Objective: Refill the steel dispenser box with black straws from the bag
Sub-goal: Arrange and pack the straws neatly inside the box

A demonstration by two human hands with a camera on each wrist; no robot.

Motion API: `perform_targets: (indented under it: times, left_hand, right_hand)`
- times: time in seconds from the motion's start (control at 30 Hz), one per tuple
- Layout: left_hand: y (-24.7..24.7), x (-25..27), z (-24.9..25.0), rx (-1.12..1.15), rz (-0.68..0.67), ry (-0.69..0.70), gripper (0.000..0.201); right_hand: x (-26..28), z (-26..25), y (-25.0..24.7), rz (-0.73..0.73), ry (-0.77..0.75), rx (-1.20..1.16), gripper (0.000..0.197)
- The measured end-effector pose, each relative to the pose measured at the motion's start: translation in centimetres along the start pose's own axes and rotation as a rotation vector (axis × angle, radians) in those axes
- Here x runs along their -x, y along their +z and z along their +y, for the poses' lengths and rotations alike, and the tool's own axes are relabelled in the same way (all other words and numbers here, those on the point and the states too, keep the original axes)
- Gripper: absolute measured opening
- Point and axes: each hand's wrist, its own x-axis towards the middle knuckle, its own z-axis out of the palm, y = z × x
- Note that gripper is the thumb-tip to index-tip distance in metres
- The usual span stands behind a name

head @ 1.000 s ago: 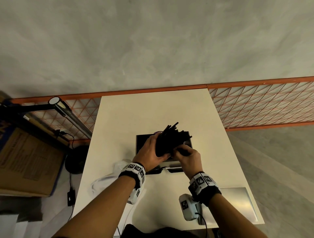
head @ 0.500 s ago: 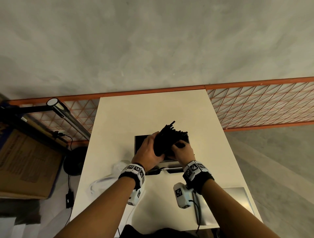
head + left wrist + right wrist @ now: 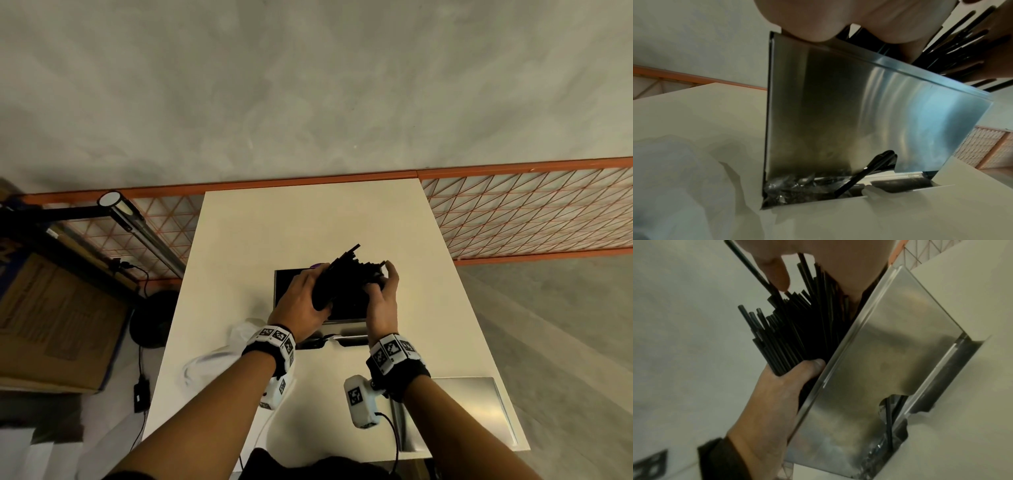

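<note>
Black straws bunched over open steel dispenser box — refill mid-load.

Gripped low in left hand, thumb and fingers wrapped round the bundle's base; steadied at the fanned upper ends by right hand, fingers curled loosely against the tips — no firm pinch discernible. Bundle's long axis tilted up and away from left palm, lower ends aimed at the box mouth directly beneath both hands. Left hand nearer the opening, likely the one to guide them down. Clear bag slumped beside left wrist; steel lid lying beside right forearm.
</note>
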Motion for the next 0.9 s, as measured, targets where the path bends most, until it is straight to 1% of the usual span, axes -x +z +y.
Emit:
perform_targets:
  times: [0.07, 0.1, 0.17, 0.2, 0.23, 0.33, 0.43, 0.53, 0.67, 0.83, 0.9]
  left_hand:
    - [0.0, 0.1, 0.1, -0.003, -0.008, 0.020, 0.081]
    - [-0.1, 0.1, 0.1, -0.004, -0.011, 0.032, 0.081]
    - [-0.1, 0.1, 0.1, 0.002, -0.016, 0.045, 0.084]
    - [-0.1, 0.0, 0.1, 0.010, -0.021, 0.041, 0.089]
    - [0.0, 0.0, 0.1, 0.019, -0.026, 0.029, 0.096]
    - [0.1, -0.1, 0.0, 0.015, -0.028, -0.017, 0.119]
    - [0.1, -0.2, 0.1, -0.016, -0.040, -0.040, 0.129]
    - [0.1, -0.3, 0.3, -0.013, -0.018, -0.079, 0.125]
    - [0.2, -0.3, 0.2, -0.009, 0.017, -0.107, 0.112]
    - [0.3, 0.0, 0.2, -0.010, 0.057, -0.104, 0.093]
    - [0.4, 0.0, 0.3, -0.012, 0.062, -0.100, 0.088]
  right_hand:
    - [-0.2, -0.7, -0.2, 0.006, 0.026, -0.059, 0.070]
    - [-0.3, -1.0, -0.2, 0.007, 0.038, -0.057, 0.065]
    - [-0.5, -1.2, 0.4, -0.023, 0.046, 0.038, 0.043]
    - [-0.7, -1.2, 0.8, -0.049, 0.051, 0.100, 0.034]
    - [-1.0, -0.8, 1.2, -0.078, 0.061, 0.154, 0.033]
    - [-1.4, -1.2, 2.0, -0.168, 0.081, 0.249, 0.042]
    - [-0.4, -2.8, 2.5, -0.174, 0.086, 0.292, 0.050]
    - [0.4, -2.9, 3.0, -0.156, 0.083, 0.323, 0.054]
    - [0.8, -2.9, 2.9, -0.148, 0.070, 0.338, 0.050]
    - [-0.3, -4.0, 0.2, -0.236, 0.021, 0.421, 0.044]
    - [-1.1, -4.7, -1.4, -0.251, -0.034, 0.517, 0.039]
